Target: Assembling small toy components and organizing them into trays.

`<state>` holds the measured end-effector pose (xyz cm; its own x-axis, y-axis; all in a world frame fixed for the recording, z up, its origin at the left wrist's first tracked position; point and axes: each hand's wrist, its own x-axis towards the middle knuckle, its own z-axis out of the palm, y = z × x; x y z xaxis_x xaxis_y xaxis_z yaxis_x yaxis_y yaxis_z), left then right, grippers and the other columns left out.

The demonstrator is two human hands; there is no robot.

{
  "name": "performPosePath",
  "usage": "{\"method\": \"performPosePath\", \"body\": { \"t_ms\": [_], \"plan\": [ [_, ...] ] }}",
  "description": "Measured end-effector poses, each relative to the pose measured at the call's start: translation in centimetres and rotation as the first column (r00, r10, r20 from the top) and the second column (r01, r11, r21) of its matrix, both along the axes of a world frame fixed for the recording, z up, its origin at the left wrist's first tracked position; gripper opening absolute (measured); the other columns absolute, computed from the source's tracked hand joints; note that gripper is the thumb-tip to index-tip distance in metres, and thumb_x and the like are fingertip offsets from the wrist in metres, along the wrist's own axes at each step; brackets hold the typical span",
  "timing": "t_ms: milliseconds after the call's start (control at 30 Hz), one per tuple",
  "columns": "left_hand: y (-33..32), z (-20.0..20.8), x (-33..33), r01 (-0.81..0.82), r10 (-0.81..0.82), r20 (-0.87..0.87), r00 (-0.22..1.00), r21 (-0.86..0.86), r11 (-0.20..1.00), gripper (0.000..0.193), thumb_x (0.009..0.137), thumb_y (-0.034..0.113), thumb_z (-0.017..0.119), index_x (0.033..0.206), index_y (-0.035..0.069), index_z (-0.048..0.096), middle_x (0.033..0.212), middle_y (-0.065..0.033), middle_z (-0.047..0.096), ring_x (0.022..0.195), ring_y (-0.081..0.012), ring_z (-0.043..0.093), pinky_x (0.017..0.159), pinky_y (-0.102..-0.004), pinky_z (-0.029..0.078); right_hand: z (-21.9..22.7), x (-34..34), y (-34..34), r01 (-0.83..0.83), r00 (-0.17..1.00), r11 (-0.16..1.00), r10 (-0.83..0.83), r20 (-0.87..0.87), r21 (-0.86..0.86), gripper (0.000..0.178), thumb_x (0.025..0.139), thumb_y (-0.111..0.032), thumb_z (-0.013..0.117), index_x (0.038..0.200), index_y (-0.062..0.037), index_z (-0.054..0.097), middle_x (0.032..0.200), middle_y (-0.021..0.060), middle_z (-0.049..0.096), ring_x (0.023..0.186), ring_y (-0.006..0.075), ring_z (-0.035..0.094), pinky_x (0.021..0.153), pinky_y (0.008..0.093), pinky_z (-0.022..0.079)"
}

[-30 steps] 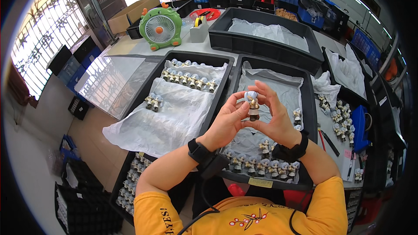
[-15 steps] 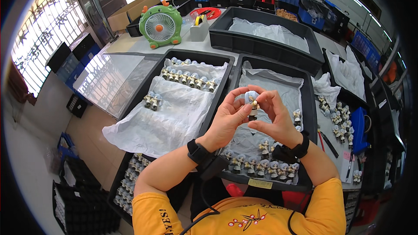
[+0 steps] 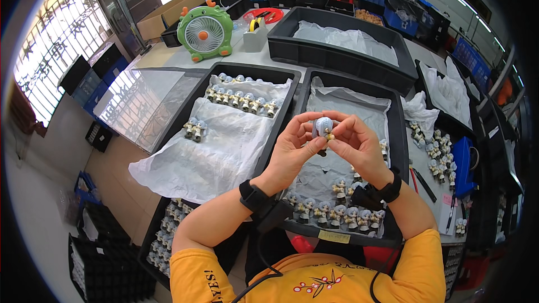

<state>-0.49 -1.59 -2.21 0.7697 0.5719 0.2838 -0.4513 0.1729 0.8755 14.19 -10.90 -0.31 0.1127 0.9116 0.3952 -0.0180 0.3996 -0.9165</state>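
Head view: both hands raised at frame centre, over the right-hand black plastic tray (image 3: 400,134) lined with crinkled white paper. Left hand (image 3: 292,151) and right hand (image 3: 355,145) are both closed around one small figurine with a pale blue rounded head (image 3: 322,128), pinched between thumbs and fingertips, head uppermost. The figurine sits just above centre of the frame, clear of the tray below.

Lower centre: row of like figurines (image 3: 331,213) standing along the near edge of the same tray. Left of centre: second black tray (image 3: 281,73) with white paper, a row of figurines (image 3: 241,100) along its far side and a pair (image 3: 193,129) standing apart.

Upper left: green round desk fan with orange horns (image 3: 204,32) on the table (image 3: 163,56). Upper centre: deeper black bin (image 3: 337,22) holding white wrapping.

Judgement: the step looks like close inspection or fitting of a small part. Best done with the grip light, on the body rather than thin details, the piece held over the lined tray so a slip lands soft
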Motion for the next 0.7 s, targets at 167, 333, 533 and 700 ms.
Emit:
{"method": "performPosePath", "body": {
  "t_ms": [167, 333, 533, 700],
  "plan": [
    [0.0, 0.1, 0.0, -0.002, 0.004, -0.025, 1.000, 0.056, 0.998, 0.043, 0.085, 0.011, 0.063, 0.124, 0.009, 0.043, 0.100, -0.0016, 0.056, 0.092, -0.0096, 0.054, 0.076, -0.0241, 0.046, 0.3, 0.3, -0.1, -0.031, 0.999, 0.999, 0.030, -0.024, -0.022, 0.011, 0.085, -0.001, 0.057, 0.094, -0.0022, 0.051, 0.130, 0.0153, 0.043, 0.106, 0.0165, 0.055, 0.090, 0.0305, 0.046],
    [0.0, 0.3, -0.1, -0.004, 0.005, -0.035, 0.999, 0.053, 0.999, 0.044, 0.084, 0.012, 0.064, 0.123, 0.009, 0.044, 0.099, -0.0019, 0.056, 0.089, -0.0092, 0.055, 0.073, -0.0225, 0.047, 0.0, 0.9, 0.1, -0.047, 0.997, 0.998, 0.044, -0.067, -0.047, 0.006, 0.085, -0.002, 0.056, 0.091, -0.0030, 0.055, 0.128, 0.0145, 0.047, 0.105, 0.0171, 0.055, 0.092, 0.0330, 0.045],
    [0.0, 0.3, -0.1, -0.008, 0.011, -0.056, 0.998, 0.056, 0.998, 0.043, 0.084, 0.013, 0.064, 0.123, 0.009, 0.046, 0.098, -0.0024, 0.057, 0.087, -0.0084, 0.055, 0.069, -0.0207, 0.047, -0.2, 1.0, 0.1, -0.065, 0.994, 0.997, 0.061, -0.088, -0.049, 0.007, 0.083, -0.003, 0.057, 0.090, -0.0031, 0.056, 0.127, 0.0142, 0.048, 0.105, 0.0170, 0.055, 0.092, 0.0329, 0.045],
    [-0.1, 0.4, -0.2, -0.009, 0.012, -0.109, 0.994, 0.030, 1.000, 0.043, 0.084, 0.013, 0.064, 0.123, 0.010, 0.045, 0.098, -0.0023, 0.057, 0.086, -0.0077, 0.055, 0.068, -0.0198, 0.047, -0.1, 1.2, 0.1, -0.075, 0.993, 0.994, 0.068, -0.091, -0.078, 0.009, 0.082, -0.003, 0.058, 0.091, -0.0030, 0.056, 0.126, 0.0140, 0.049, 0.104, 0.0164, 0.055, 0.091, 0.0325, 0.045]
  ]
}}
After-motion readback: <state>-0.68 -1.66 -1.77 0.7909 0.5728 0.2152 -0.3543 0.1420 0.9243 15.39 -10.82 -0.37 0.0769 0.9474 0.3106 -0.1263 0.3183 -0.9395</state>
